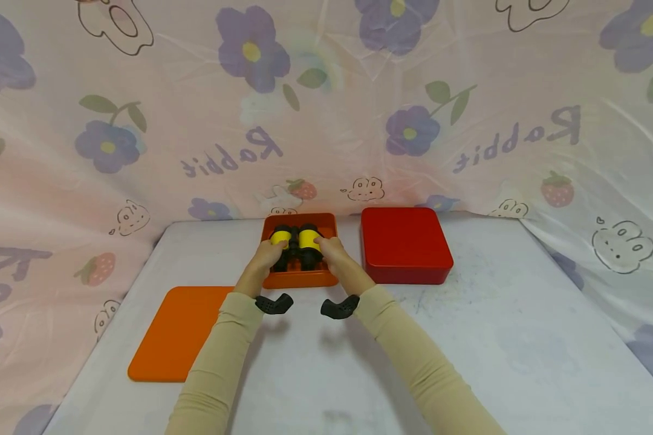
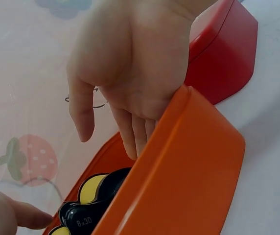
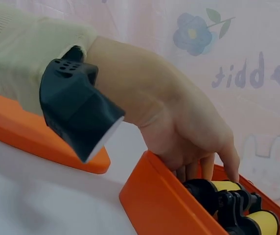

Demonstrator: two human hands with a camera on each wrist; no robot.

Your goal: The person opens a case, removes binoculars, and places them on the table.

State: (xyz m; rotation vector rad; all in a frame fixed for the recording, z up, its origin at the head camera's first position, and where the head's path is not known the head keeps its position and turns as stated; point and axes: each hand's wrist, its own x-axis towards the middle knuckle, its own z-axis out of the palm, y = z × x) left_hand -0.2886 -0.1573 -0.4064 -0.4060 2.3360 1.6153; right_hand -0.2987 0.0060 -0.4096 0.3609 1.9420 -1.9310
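Note:
Black and yellow binoculars lie in an orange box, the marking "8x30" showing in the left wrist view. My left hand reaches in from the left. Its thumb lies on the left yellow barrel and its fingers run down beside that barrel, holding it, as the right wrist view shows. My right hand reaches in at the right side, straight fingers down between the binoculars and the box wall. Its thumb stands apart from the barrel. The lower fingertips of both hands are hidden inside the box.
A closed red box stands right of the orange one. An orange lid lies flat at front left, partly under my left sleeve. Patterned cloth hangs behind the white table. Each wrist wears a black camera mount.

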